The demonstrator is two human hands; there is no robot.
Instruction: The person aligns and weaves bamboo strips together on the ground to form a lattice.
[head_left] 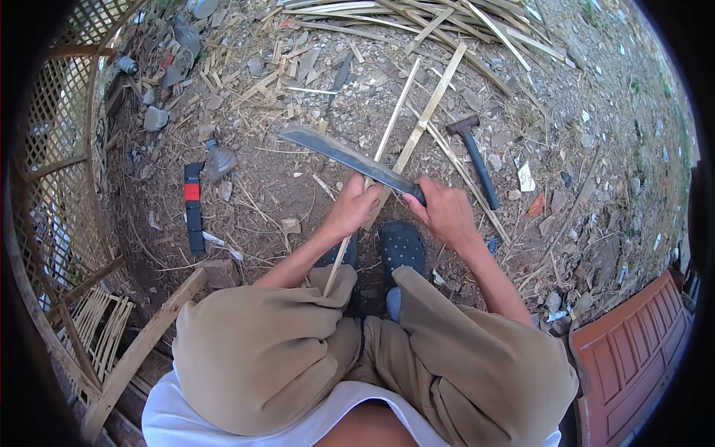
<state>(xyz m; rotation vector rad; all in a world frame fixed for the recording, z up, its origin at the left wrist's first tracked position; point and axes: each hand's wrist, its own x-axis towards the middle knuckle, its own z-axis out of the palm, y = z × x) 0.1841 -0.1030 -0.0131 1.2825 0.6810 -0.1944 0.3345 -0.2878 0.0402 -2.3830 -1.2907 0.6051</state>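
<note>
My right hand [445, 214] is closed round the handle end of a machete [339, 153], whose long dark blade points to the far left. My left hand [350, 208] is wrapped round a thin, pale bamboo strip [389, 132], close beside the blade. This strip runs from the ground ahead back over my left knee, and the blade crosses it just above my left hand. A wider bamboo strip [426, 119] slants beneath the machete between my hands; its near end lies by my shoes [402, 252]. What the left fingertips press on is partly hidden.
A dark-handled hammer [477, 160] lies to the right. On the left are a black case with a red band [192, 207] and a clear plastic bottle [221, 160]. Many strips [447, 22] are heaped ahead. A lattice panel [56, 134] and a brown plastic chair [629, 350] flank me.
</note>
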